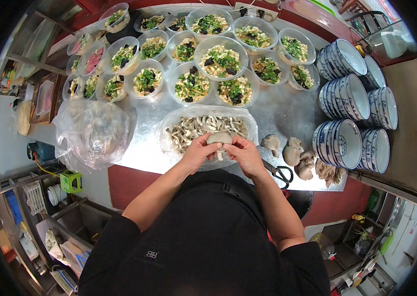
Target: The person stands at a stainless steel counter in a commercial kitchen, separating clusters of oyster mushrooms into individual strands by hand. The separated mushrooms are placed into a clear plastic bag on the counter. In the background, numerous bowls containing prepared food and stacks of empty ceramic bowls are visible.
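Observation:
Between my two hands I hold a grey oyster mushroom point(219, 138), its cap up and its pale stem pointing towards me. My left hand point(200, 153) grips the cap's left side with thumb and fingers. On the right side, my right hand point(244, 153) pinches it the same way. Just below the mushroom lies a clear plastic bag point(162, 129), opened wide and filled with torn mushroom strips point(190, 127). Several whole oyster mushrooms point(292, 151) rest on the metal table to the right. Black-handled scissors point(280, 174) lie beside my right forearm, blades partly hidden by it.
Clear plastic bowls point(221, 57) of chopped green onion and other ingredients crowd the table's far side, some stacked. A filled plastic bag point(92, 133) sits at left. Stacked blue-and-white bowls point(345, 144) lie tipped along the right edge. The steel tabletop point(145, 148) shows around the bag.

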`<state>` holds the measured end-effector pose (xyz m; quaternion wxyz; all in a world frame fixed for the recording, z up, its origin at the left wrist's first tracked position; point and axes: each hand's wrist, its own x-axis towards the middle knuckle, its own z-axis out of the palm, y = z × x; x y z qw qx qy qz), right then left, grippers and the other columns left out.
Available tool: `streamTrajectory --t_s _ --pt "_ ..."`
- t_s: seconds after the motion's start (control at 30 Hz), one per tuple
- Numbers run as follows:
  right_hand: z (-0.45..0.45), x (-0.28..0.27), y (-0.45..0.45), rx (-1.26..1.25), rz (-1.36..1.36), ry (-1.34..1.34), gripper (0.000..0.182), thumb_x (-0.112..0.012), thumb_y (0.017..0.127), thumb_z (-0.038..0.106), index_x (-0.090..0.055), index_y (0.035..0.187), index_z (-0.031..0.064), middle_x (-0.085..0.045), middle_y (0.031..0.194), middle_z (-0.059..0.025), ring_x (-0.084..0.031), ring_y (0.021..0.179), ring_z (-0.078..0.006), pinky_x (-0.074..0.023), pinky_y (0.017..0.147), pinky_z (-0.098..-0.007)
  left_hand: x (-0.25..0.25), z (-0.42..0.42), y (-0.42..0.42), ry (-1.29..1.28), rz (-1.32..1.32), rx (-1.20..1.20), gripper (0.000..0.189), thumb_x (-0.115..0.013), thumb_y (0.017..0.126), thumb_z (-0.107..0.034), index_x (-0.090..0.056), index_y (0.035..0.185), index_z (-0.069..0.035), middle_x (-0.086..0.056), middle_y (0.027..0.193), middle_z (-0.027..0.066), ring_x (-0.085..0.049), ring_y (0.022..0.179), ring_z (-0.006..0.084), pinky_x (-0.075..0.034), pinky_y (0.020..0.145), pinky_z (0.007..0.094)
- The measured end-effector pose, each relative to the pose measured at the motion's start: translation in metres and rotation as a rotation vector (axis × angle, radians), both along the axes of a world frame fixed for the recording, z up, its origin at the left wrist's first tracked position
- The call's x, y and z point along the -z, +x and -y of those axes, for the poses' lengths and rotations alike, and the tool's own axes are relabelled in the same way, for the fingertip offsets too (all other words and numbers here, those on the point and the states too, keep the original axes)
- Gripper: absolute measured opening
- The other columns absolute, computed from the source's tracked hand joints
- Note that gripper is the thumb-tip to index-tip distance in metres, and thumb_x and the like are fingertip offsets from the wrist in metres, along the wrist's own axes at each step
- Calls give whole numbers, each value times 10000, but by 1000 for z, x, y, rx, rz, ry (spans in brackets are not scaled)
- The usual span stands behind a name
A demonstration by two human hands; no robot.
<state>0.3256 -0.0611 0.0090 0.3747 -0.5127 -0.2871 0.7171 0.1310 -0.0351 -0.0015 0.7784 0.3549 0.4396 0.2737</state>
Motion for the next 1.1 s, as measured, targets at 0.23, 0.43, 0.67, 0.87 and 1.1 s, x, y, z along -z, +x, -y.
streamTrajectory --t_s 0.23,0.43,0.67,0.87,1.1 --pt "8 -8 1 -37 -332 120 70 -675 894 101 -618 903 61 -605 860 -25 -540 734 -119 -435 681 -255 13 -4 2 -396 270 -347 244 -632 918 -238 -644 1113 -93 -639 820 -25 -536 659 82 -390 547 226" --pt "-1 -23 1 205 -420 -134 91 -628 901 106 -581 977 87 -619 897 -55 -582 806 -178 -459 741 -310 -7 -5 2 -290 108 -316 159 -632 922 -191 -657 1037 -83 -639 775 -23 -528 580 60 -379 483 211" --pt "0 10 -16 134 -166 -68 101 -670 916 151 -593 930 86 -585 823 14 -519 725 -76 -398 645 -251 -8 4 7 -135 -15 -169 166 -655 903 -153 -657 1046 -69 -625 766 -26 -512 554 55 -372 488 210" --pt "3 -16 -10 -11 -375 15 126 -673 907 170 -590 962 91 -586 826 -2 -509 714 -85 -391 630 -234 15 0 0 -311 74 -344 206 -637 905 -162 -641 1083 -61 -626 801 -19 -521 571 65 -378 492 220" --pt "-1 -1 -7 60 -139 -130 174 -667 924 236 -571 1011 119 -577 817 17 -487 692 -58 -362 579 -216 -3 -2 0 -134 -65 -100 190 -678 887 -150 -643 1040 -42 -622 775 -7 -525 566 70 -367 489 216"
